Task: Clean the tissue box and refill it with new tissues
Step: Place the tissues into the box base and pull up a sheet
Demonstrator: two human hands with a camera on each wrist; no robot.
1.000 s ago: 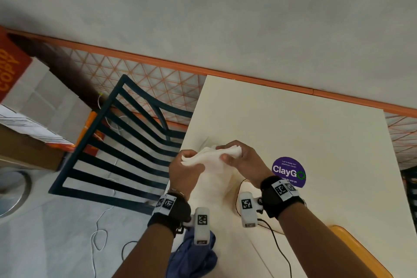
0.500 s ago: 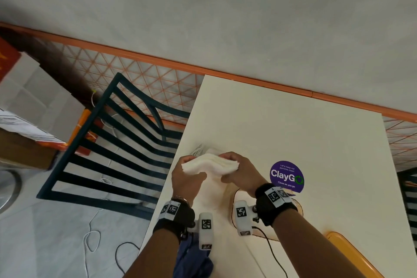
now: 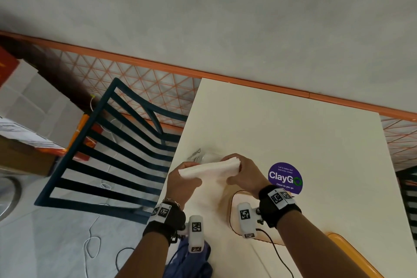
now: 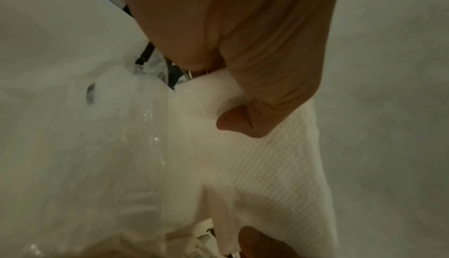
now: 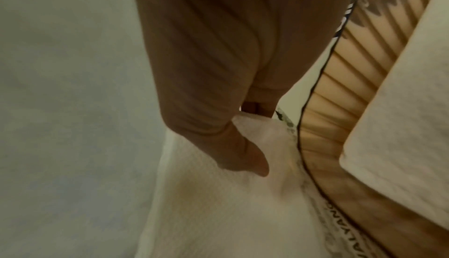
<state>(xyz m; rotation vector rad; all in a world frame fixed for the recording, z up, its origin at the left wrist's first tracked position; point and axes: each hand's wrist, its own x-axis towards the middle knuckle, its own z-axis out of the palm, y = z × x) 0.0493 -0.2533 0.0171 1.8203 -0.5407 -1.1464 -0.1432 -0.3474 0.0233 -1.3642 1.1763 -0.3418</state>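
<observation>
A stack of white tissues (image 3: 209, 168) is held level above the table, one hand at each end. My left hand (image 3: 185, 185) grips its left end, with the thumb on the textured tissues (image 4: 255, 166). My right hand (image 3: 243, 174) pinches the right end, thumb on top of the tissues (image 5: 218, 204). Below the hands and wrists lies the tissue box (image 3: 228, 212), cream with a black outline; its tan striped print (image 5: 340, 108) shows in the right wrist view. A clear plastic wrapper (image 3: 198, 156) lies just behind the stack, and it appears beside the tissues as clear plastic (image 4: 136, 147).
The cream table (image 3: 293, 131) carries a purple round sticker (image 3: 285, 177) right of my hands. A blue cloth (image 3: 189, 264) hangs at the near edge and an orange tray (image 3: 352, 255) sits at the lower right. A dark slatted chair (image 3: 117, 149) and cardboard boxes (image 3: 29, 115) stand at the left.
Both hands have lowered the tissue stack a little and turned it flatter. The clear wrapper has come into view on the table behind it.
</observation>
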